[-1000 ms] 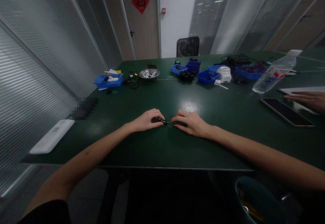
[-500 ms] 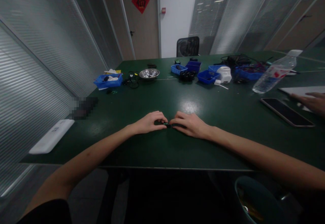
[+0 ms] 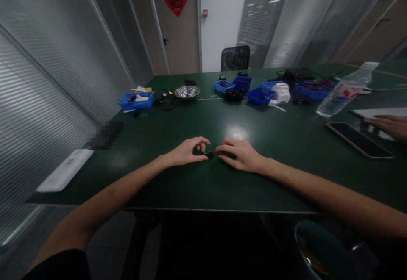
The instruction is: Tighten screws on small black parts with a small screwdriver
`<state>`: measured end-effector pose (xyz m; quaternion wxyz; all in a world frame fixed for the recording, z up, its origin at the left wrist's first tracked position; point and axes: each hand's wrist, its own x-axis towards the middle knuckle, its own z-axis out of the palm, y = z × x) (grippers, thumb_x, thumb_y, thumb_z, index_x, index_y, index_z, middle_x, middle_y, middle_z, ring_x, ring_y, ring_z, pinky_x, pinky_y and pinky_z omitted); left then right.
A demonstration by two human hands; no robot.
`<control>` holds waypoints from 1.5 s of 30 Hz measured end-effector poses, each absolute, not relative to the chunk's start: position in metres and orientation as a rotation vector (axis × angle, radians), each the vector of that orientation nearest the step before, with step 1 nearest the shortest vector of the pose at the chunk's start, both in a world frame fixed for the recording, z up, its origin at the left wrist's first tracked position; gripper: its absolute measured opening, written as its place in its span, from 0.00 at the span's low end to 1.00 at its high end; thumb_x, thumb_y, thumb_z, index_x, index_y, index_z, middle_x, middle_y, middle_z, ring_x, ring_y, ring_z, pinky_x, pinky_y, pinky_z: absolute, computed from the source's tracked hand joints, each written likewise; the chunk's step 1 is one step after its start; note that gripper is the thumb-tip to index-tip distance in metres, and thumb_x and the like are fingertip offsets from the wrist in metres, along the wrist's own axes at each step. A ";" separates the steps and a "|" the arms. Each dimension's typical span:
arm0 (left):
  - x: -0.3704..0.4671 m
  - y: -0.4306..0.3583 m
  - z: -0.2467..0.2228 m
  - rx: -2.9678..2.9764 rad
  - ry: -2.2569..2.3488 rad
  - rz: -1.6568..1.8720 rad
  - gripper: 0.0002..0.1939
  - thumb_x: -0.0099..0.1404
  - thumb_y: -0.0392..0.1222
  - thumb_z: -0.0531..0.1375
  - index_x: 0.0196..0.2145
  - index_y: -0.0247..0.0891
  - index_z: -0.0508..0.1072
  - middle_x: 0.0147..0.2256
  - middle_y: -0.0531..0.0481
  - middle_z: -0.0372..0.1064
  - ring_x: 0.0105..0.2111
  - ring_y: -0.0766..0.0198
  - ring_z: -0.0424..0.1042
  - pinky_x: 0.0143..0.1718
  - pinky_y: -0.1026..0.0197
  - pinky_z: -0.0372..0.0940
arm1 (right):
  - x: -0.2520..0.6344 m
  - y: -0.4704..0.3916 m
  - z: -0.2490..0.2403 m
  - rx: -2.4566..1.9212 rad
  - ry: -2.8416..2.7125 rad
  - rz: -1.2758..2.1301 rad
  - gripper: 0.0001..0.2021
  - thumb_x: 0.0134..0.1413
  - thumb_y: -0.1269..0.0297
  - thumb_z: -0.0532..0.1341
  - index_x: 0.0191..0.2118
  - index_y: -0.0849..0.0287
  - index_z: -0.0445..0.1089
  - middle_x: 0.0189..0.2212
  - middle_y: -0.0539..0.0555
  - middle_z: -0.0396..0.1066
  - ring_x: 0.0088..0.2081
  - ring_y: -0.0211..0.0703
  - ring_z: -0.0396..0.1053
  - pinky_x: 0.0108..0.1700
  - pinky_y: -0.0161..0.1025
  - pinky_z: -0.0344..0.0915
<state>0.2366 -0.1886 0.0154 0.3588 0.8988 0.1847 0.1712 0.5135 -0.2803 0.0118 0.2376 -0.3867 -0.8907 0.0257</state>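
Note:
A small dark object [image 3: 208, 154] with a hint of green lies on the dark green table [image 3: 178, 191], between my two hands. My left hand [image 3: 190, 151] is on its left, with thumb and index finger spread apart; the thumb tip is beside the object. From the right, my right hand [image 3: 238, 154] comes close with thumb and fingers curved toward each other. A thin light piece shows at the right index fingertip, too small to name. Whether the thumb presses on it is unclear.
Farther back stand a metal bowl [image 3: 187, 93], a blue basket [image 3: 136, 101] and a blue tray [image 3: 260, 96]. At the right are a plastic bottle [image 3: 345, 91], a phone [image 3: 359, 140] and another person's hand [image 3: 389, 125]. A white box [image 3: 65, 170] lies left.
My left fingers have lifted and opened away from the small object. The right fingertips have drawn slightly back to the right. The other person's hand has shifted a little.

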 end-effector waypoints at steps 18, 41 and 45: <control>0.235 -0.186 0.022 2.479 0.376 0.409 0.12 0.71 0.49 0.65 0.44 0.39 0.78 0.42 0.45 0.72 0.44 0.56 0.69 0.47 0.55 0.63 | 0.518 -0.286 0.012 -1.001 -2.399 -0.032 0.11 0.62 0.66 0.62 0.47 0.57 0.79 0.41 0.56 0.73 0.34 0.41 0.69 0.32 0.38 0.60; 0.234 -0.187 0.020 2.502 0.343 0.407 0.14 0.73 0.53 0.64 0.46 0.40 0.78 0.44 0.45 0.72 0.47 0.55 0.69 0.49 0.55 0.62 | 0.519 -0.287 0.009 -0.837 -2.387 -0.258 0.11 0.62 0.69 0.62 0.47 0.59 0.78 0.39 0.55 0.72 0.31 0.39 0.65 0.31 0.37 0.58; 0.234 -0.187 0.019 2.505 0.350 0.409 0.15 0.73 0.54 0.64 0.46 0.40 0.78 0.44 0.45 0.72 0.47 0.55 0.69 0.50 0.54 0.62 | 0.516 -0.288 0.012 -0.809 -2.409 -0.283 0.11 0.63 0.69 0.61 0.47 0.58 0.78 0.38 0.55 0.72 0.31 0.39 0.66 0.31 0.37 0.58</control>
